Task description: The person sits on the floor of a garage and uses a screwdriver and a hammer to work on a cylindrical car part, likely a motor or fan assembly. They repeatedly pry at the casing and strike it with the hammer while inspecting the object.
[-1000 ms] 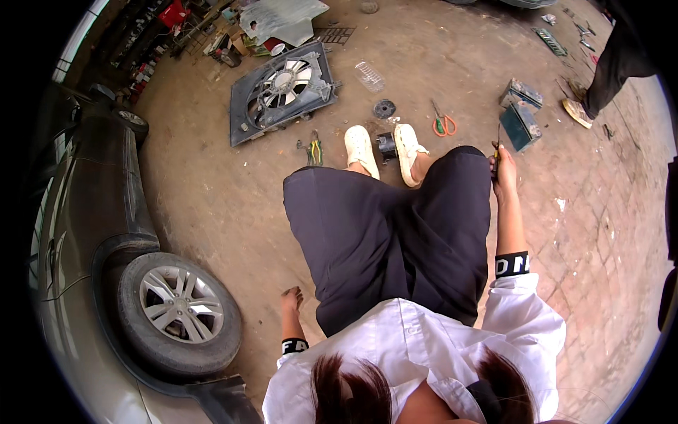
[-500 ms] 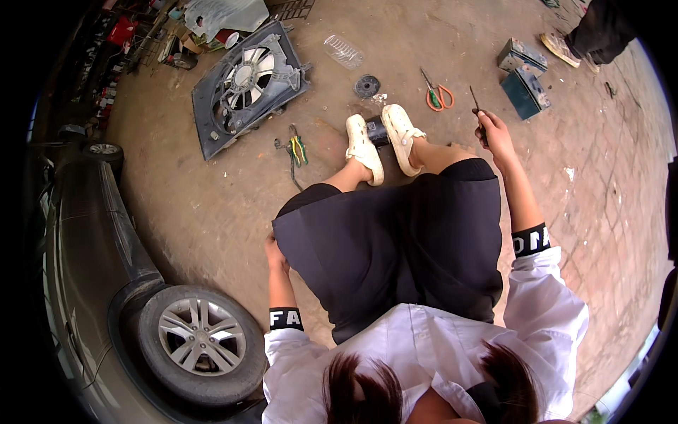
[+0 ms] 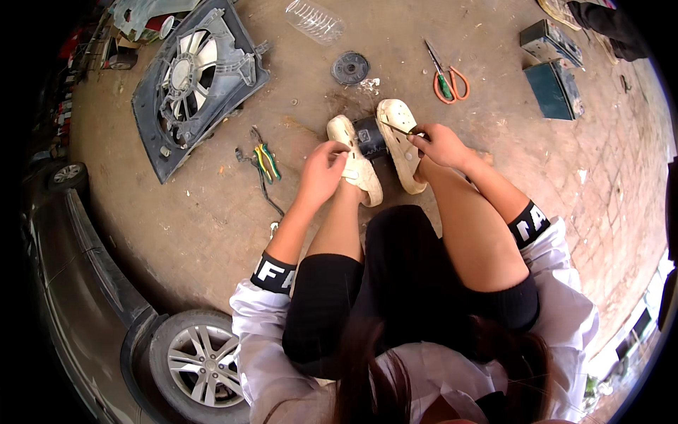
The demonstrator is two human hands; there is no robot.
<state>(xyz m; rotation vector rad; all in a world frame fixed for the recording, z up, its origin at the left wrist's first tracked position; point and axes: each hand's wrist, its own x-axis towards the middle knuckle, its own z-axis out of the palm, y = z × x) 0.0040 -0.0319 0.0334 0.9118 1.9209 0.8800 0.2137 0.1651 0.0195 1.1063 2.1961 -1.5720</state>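
- A small black part [image 3: 370, 138] is being kept on the ground between the two cream clogs [image 3: 359, 169], just ahead of both hands.
- A thin tool [image 3: 397, 128] is being gripped in the right hand [image 3: 441, 145], fingers clenched round its handle, and its tip is being pointed at the black part's top.
- The left hand [image 3: 321, 173] is being held curled over the left clog, fingertips pinched together just beside the part; whether anything is being grasped there cannot be told.
- The part is being mostly hidden by the clogs and hands, so its shape is hard to make out.
- The tool's handle is being covered by the right fist; only the shaft is being shown.
- One fan shroud [image 3: 198, 78] is being seen lying at upper left, well apart from the hands, its upper edge cut off by the frame.
- One pair of green and yellow pliers [image 3: 266, 161] is being seen on the ground left of the left hand, with a dark wire beside it.
- One dark disc [image 3: 350, 68] and one clear plastic bottle [image 3: 316, 21] are being seen beyond the clogs.
- One pair of orange-handled snips [image 3: 446, 76] is being seen to the upper right, near two dark boxes [image 3: 554, 88].
- One car [image 3: 78, 283] is being cut off along the left edge; two of its wheels [image 3: 201, 367] are being shown.
- The person's lower body is being partly hidden by hair at the bottom edge.
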